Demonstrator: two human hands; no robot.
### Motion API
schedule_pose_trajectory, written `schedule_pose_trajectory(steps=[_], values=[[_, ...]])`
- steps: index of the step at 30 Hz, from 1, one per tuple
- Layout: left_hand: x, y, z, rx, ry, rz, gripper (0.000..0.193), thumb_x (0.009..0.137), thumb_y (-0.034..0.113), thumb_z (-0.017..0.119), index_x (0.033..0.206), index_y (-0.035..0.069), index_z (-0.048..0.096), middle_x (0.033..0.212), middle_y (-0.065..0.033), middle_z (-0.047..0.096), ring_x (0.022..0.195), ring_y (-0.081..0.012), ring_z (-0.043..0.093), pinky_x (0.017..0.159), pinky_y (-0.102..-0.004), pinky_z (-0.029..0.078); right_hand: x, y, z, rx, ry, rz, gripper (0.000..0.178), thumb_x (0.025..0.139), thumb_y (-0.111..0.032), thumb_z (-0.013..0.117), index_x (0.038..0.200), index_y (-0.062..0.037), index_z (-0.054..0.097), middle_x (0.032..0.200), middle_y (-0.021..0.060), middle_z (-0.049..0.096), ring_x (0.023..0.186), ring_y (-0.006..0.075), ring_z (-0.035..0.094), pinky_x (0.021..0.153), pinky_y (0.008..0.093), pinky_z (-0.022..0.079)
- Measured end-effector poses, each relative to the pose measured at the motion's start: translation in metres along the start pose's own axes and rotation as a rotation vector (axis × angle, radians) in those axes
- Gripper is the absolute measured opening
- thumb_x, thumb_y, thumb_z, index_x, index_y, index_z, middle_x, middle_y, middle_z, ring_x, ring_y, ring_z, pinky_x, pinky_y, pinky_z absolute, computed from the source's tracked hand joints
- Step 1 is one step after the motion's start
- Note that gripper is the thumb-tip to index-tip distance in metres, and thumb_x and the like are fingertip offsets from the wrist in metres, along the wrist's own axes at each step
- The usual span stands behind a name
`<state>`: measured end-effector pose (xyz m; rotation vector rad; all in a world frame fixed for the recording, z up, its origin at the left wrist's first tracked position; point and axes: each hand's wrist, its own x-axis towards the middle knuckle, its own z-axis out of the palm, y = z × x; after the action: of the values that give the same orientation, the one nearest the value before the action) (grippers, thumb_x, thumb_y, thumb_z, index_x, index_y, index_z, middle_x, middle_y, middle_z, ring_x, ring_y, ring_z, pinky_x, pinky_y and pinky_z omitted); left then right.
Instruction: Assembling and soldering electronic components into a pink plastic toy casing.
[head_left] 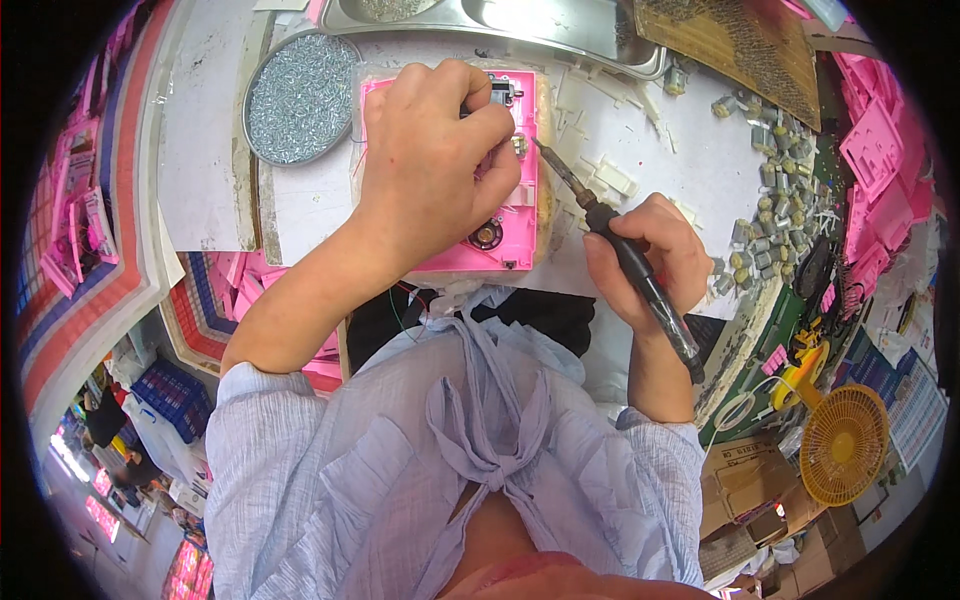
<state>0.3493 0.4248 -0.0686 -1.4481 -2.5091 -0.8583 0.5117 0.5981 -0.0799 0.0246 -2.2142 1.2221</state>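
A pink plastic casing [455, 258] lies on a clear-wrapped pad. My left hand [430, 150] is over it, fingers curled and pinched together inside the casing. What they hold is hidden by the hand. Beside the fingers, a small silver motor [503, 92] is set in the casing's upper right. A round black part [486, 234] sits near its lower edge. My right hand [660, 255] is closed around the black handle of a soldering iron [640, 270]. The iron's browned metal tip points up and left, close to the casing's right edge.
A round dish of small silver screws [300, 98] stands left of the casing. Behind is a metal tray [540, 20]; a brown board [735, 50] lies at back right. Several small motors [765, 220] and pink parts [875, 160] lie right, above a yellow fan [845, 445].
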Motion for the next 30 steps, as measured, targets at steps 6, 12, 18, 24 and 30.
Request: schedule_pose_trajectory(steps=[6,12,18,24,30], values=[[-0.001,-0.003,0.001,-0.039,0.02,0.003,0.012,0.073,0.014,0.076,0.082,0.011,0.068,0.096,-0.0045,0.056,0.087,-0.0255,0.052,0.079,-0.0397,0.036,0.0,0.003,0.001,0.017,0.012,-0.018,0.035,0.071,0.001,0.085,0.098,-0.0032,0.064,0.065,0.0053,0.058,0.052,0.0177,0.051,0.047,0.0292,0.036],[-0.007,-0.005,-0.004,-0.091,-0.017,-0.005,0.013,0.074,0.014,0.077,0.084,0.011,0.069,0.1,-0.0044,0.058,0.092,-0.0249,0.052,0.082,-0.0391,0.035,-0.007,0.001,-0.005,0.038,0.013,-0.003,0.035,0.071,0.0,0.085,0.099,-0.0035,0.063,0.066,0.0056,0.059,0.053,0.0186,0.052,0.047,0.0299,0.037],[-0.006,-0.004,-0.003,-0.067,-0.021,0.011,0.013,0.075,0.015,0.078,0.084,0.011,0.07,0.102,-0.0041,0.057,0.094,-0.0254,0.052,0.083,-0.0401,0.034,-0.007,-0.007,-0.006,0.01,-0.077,0.011,0.032,0.077,0.002,0.08,0.102,-0.0013,0.059,0.067,0.0066,0.056,0.056,0.0182,0.051,0.053,0.0308,0.036],[-0.007,-0.006,-0.003,-0.055,-0.037,0.021,0.014,0.075,0.017,0.078,0.086,0.012,0.07,0.103,-0.0044,0.058,0.095,-0.026,0.052,0.083,-0.0403,0.034,-0.005,-0.006,-0.004,-0.007,-0.088,0.002,0.033,0.077,0.0,0.082,0.101,-0.001,0.059,0.067,0.0068,0.056,0.056,0.0183,0.051,0.052,0.0306,0.036],[-0.007,-0.005,-0.004,-0.052,-0.034,0.016,0.014,0.075,0.017,0.078,0.086,0.012,0.07,0.103,-0.0044,0.057,0.095,-0.026,0.052,0.083,-0.0401,0.034,-0.005,-0.004,-0.001,-0.011,-0.079,-0.013,0.032,0.078,-0.001,0.082,0.1,-0.001,0.059,0.067,0.0068,0.056,0.055,0.018,0.051,0.051,0.0303,0.036]])
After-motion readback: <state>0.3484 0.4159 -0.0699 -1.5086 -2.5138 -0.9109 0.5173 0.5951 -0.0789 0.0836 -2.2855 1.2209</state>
